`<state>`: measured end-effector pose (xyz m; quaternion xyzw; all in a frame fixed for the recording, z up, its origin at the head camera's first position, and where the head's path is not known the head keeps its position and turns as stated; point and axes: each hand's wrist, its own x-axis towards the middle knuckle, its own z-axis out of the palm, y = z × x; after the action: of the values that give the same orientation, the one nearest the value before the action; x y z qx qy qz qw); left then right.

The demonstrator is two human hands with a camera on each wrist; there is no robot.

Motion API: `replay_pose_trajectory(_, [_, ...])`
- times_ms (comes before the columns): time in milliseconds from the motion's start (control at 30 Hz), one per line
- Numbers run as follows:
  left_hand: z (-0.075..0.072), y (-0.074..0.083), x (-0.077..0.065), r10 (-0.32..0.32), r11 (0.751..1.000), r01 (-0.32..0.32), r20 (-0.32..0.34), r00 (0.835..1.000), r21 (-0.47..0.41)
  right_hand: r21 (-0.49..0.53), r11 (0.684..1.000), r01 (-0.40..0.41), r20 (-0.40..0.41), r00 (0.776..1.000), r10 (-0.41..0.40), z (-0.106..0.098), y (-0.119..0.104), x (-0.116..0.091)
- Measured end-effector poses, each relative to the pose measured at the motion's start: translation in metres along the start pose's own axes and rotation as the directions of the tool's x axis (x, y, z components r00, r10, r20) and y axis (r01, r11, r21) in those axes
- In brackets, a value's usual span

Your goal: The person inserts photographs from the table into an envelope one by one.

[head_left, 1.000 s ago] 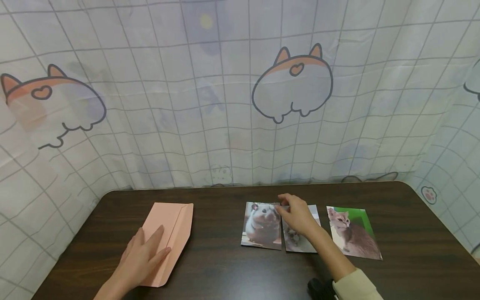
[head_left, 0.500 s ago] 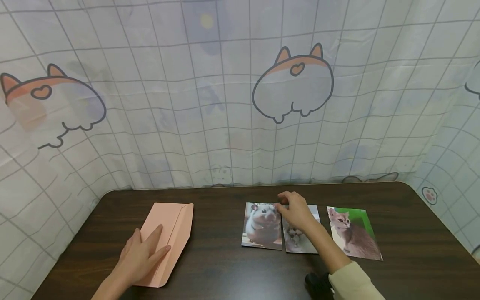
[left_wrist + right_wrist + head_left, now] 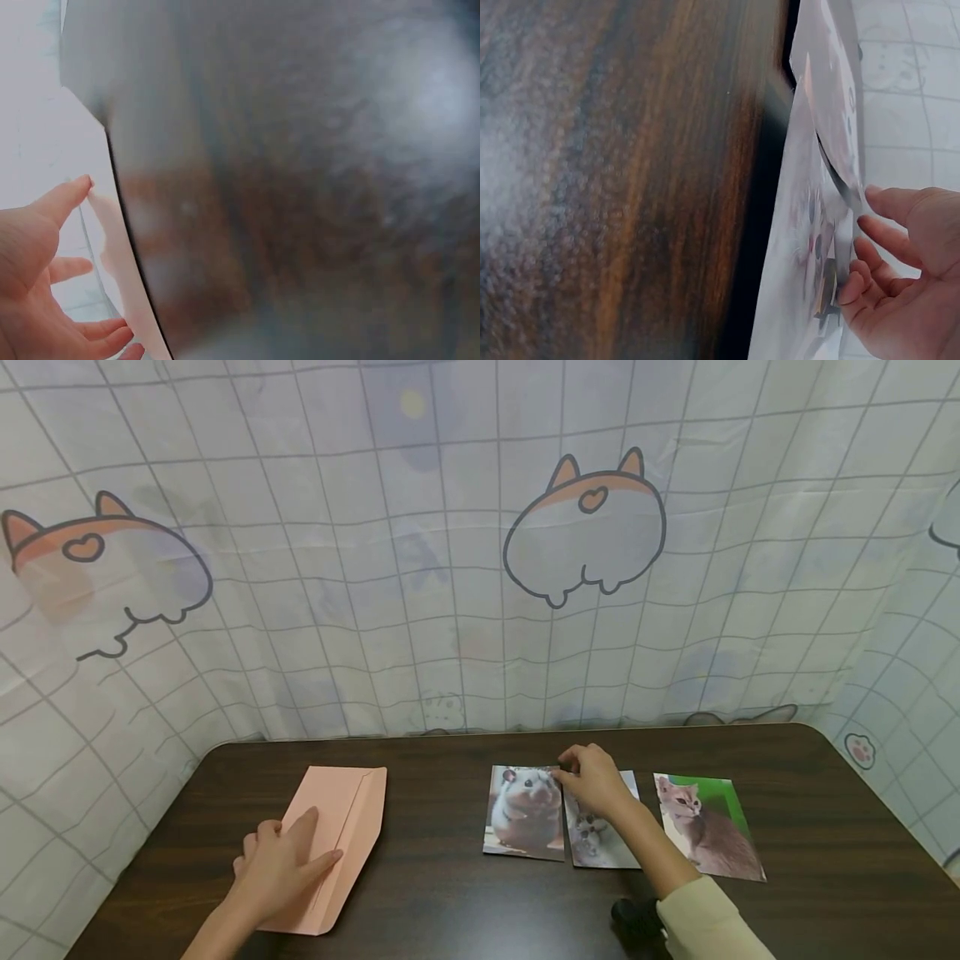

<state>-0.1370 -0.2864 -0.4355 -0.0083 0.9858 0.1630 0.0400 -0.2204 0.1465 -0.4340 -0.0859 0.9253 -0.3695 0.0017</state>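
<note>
Pink paper envelope, long and flat with a folded flap down one side, lies aslant on the left part of the dark brown wood-grain table. On it rests the left hand, thumb and index finger extended and apart, not gripping; the left wrist view shows its fingers spread. Well to the right, three picture cards lie in a row. At the left end is a rectangular glossy card with a grey-and-white hamster; the right hand has its thumb and bent fingers at that card's far right corner, and whether they pinch it I cannot tell. Just beside it, partly hidden under that hand, lies a pale card with a small greyish animal. Farther right is a card showing a reddish-brown cat against green and white. A pale yellow sleeve covers the right forearm. Behind hangs a white gridded cloth printed with cartoon animals.
</note>
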Motion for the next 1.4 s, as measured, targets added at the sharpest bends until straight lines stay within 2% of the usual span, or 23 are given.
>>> replay_pose_trajectory(200, [-0.003, -0.003, 0.004, -0.017, 0.999, 0.016, -0.013, 1.0, -0.037, 0.003, 1.0, 0.005, -0.002, 1.0, -0.005, 0.002, 0.003, 0.002])
replay_pose_trajectory(467, [-0.006, -0.005, 0.009, -0.09, 0.994, 0.089, -0.01, 0.996, -0.063, 0.004, 1.0, 0.003, -0.016, 1.0, -0.003, 0.003, 0.003, 0.003])
replay_pose_trajectory(700, [-0.008, -0.006, 0.01, -0.109, 0.991, 0.106, -0.03, 0.994, -0.085, 0.011, 1.0, 0.004, -0.04, 0.999, -0.004, 0.003, 0.001, 0.003])
replay_pose_trajectory(1000, [-0.01, -0.004, 0.009, -0.096, 0.995, 0.095, -0.033, 0.995, -0.036, 0.059, 0.998, 0.007, -0.068, 0.998, -0.003, 0.003, 0.004, 0.002])
replay_pose_trajectory(1233, [-0.011, -0.004, 0.008, -0.11, 0.994, 0.11, -0.035, 0.993, 0.006, 0.113, 0.994, 0.004, -0.08, 0.997, 0.005, 0.002, 0.003, 0.0])
replay_pose_trajectory(1400, [-0.011, -0.004, 0.007, -0.097, 0.995, 0.099, -0.056, 0.994, 0.029, 0.135, 0.991, 0.012, -0.093, 0.996, 0.0, 0.001, 0.005, 0.0])
